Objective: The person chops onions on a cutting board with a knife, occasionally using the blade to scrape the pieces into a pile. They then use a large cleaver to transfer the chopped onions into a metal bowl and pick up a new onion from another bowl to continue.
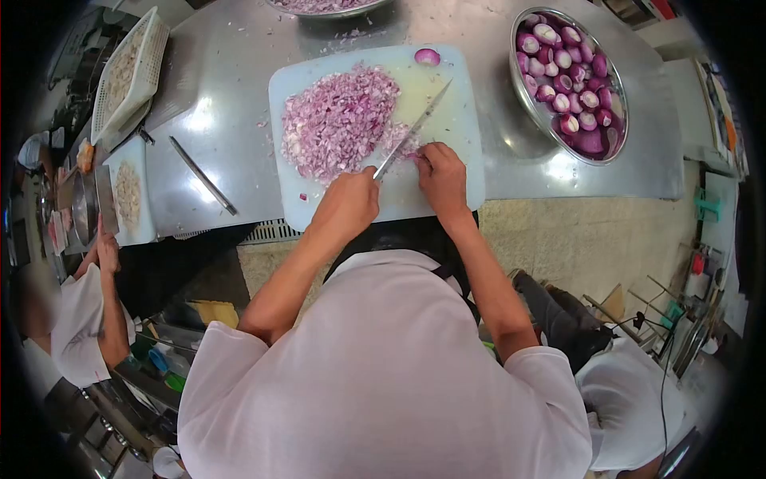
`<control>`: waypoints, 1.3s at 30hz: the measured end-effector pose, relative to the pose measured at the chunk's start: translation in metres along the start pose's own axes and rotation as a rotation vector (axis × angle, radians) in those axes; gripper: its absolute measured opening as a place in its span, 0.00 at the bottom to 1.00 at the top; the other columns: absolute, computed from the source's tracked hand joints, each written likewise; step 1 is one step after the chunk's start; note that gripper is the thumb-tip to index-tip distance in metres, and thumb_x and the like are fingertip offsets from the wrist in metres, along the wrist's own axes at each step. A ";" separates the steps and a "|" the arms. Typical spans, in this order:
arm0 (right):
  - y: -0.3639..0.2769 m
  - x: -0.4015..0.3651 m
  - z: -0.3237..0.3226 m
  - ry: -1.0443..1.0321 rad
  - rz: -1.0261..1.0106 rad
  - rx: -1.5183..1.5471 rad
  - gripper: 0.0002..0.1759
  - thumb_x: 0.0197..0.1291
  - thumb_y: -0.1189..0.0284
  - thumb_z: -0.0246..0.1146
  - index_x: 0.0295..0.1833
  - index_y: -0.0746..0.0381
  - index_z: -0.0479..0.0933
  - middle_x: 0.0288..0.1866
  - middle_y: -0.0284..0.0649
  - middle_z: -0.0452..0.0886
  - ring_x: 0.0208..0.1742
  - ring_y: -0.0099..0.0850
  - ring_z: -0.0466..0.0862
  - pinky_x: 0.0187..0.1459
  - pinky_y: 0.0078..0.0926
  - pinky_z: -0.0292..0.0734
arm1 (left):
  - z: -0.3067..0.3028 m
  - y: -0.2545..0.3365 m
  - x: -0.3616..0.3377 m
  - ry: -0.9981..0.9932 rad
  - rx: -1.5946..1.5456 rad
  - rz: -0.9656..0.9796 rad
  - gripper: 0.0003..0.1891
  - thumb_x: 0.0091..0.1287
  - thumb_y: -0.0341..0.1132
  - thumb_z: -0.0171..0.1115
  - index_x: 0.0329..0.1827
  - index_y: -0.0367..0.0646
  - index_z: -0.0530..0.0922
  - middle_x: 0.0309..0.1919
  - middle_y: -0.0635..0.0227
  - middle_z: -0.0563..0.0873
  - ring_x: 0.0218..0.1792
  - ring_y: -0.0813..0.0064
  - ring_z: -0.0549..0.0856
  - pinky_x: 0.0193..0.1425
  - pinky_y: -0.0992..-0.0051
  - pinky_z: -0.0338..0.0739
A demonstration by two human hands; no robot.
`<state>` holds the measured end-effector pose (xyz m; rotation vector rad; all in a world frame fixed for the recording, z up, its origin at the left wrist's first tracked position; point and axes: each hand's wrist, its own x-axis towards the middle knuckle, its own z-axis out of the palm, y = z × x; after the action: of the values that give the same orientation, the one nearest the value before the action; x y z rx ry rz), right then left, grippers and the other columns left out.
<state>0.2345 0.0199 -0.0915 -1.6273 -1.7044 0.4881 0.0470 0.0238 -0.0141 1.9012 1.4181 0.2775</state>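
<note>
My left hand (349, 203) is closed round the handle of a knife (415, 128), whose blade points up and right across the white cutting board (459, 176). My right hand (444, 177) has its fingers bent together at the edge of a small heap of chopped onion (399, 139), right of the blade; what they pinch, if anything, is hidden. A large pile of chopped red onion (339, 120) covers the board's left half. Near the board's top edge lies an onion piece (427, 57).
A metal bowl of peeled red onions (619, 132) stands at the right. Another bowl (331, 11) is at the top edge. A metal rod (202, 175) lies left of the board, near a white basket (157, 56). A co-worker (84, 319) works at far left; another person (630, 399) is lower right.
</note>
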 end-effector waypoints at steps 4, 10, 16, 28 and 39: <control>-0.006 -0.003 0.006 0.011 0.035 0.007 0.08 0.52 0.84 0.65 0.39 0.66 0.80 0.38 0.48 0.81 0.41 0.50 0.82 0.42 0.43 0.79 | 0.019 -0.004 0.007 -0.033 0.015 -0.005 0.07 0.70 0.29 0.56 0.41 0.31 0.77 0.24 0.40 0.81 0.30 0.37 0.81 0.34 0.47 0.72; -0.011 -0.004 0.005 0.061 0.004 0.020 0.07 0.53 0.84 0.65 0.39 0.67 0.80 0.38 0.49 0.81 0.39 0.51 0.82 0.41 0.44 0.79 | 0.020 0.001 0.006 -0.040 0.003 -0.004 0.08 0.70 0.30 0.57 0.43 0.32 0.79 0.23 0.40 0.81 0.30 0.38 0.82 0.34 0.47 0.73; -0.007 -0.009 0.002 0.047 0.024 0.015 0.06 0.54 0.84 0.64 0.39 0.66 0.80 0.38 0.49 0.81 0.39 0.52 0.82 0.39 0.44 0.79 | 0.011 0.011 0.003 -0.048 -0.041 -0.017 0.08 0.71 0.30 0.56 0.43 0.31 0.79 0.24 0.40 0.81 0.29 0.38 0.82 0.35 0.47 0.74; -0.005 -0.011 0.001 0.058 0.051 0.005 0.05 0.55 0.84 0.64 0.38 0.67 0.79 0.37 0.49 0.81 0.38 0.52 0.83 0.39 0.44 0.79 | 0.018 0.007 0.014 -0.061 0.060 0.052 0.09 0.70 0.31 0.56 0.42 0.32 0.79 0.24 0.39 0.81 0.31 0.38 0.82 0.37 0.46 0.74; -0.001 -0.006 -0.029 0.246 0.072 0.088 0.05 0.55 0.85 0.64 0.36 0.66 0.79 0.36 0.45 0.83 0.33 0.43 0.84 0.33 0.33 0.81 | 0.013 0.016 0.004 -0.080 -0.002 0.033 0.10 0.69 0.32 0.58 0.43 0.31 0.79 0.26 0.38 0.82 0.33 0.37 0.83 0.39 0.45 0.75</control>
<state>0.2536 0.0085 -0.0727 -1.6173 -1.4279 0.3750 0.0680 0.0202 -0.0133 1.9141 1.3342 0.2165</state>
